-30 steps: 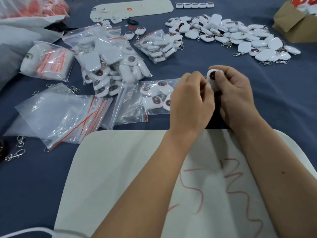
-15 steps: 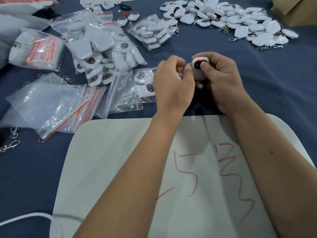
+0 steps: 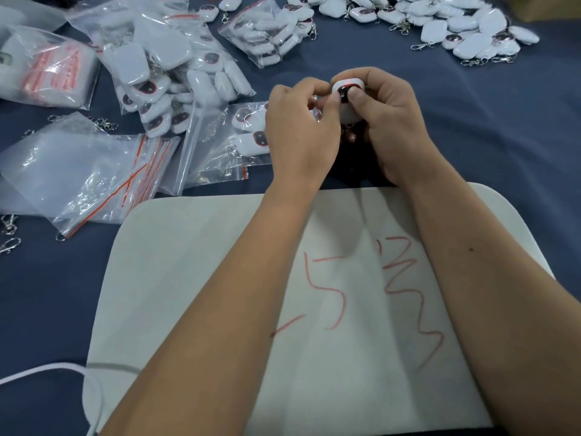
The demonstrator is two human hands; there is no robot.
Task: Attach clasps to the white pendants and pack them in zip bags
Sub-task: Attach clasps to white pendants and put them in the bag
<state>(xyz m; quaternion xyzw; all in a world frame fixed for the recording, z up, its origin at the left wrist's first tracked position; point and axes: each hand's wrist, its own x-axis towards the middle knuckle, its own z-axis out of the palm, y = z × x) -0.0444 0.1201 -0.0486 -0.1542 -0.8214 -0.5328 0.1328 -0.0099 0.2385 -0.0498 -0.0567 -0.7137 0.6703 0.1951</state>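
Head view: near the middle of the blue-covered worktop [image 3: 471,127], the right hand [image 3: 393,121] grips a white pendant [image 3: 347,99], thumb curled on its dark face. The left hand [image 3: 298,133] pinches at the pendant's left side; what its fingertips hold is hidden. An open zip bag [image 3: 217,143] of pendants lies just left.

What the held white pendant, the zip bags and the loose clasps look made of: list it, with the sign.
Small rounded white pendant: probably hard plastic, glossy.
Clear red-striped zip bags: thin plastic film, by its crinkles and glare.
Loose silvery clasps: apparently metal, by their shine.
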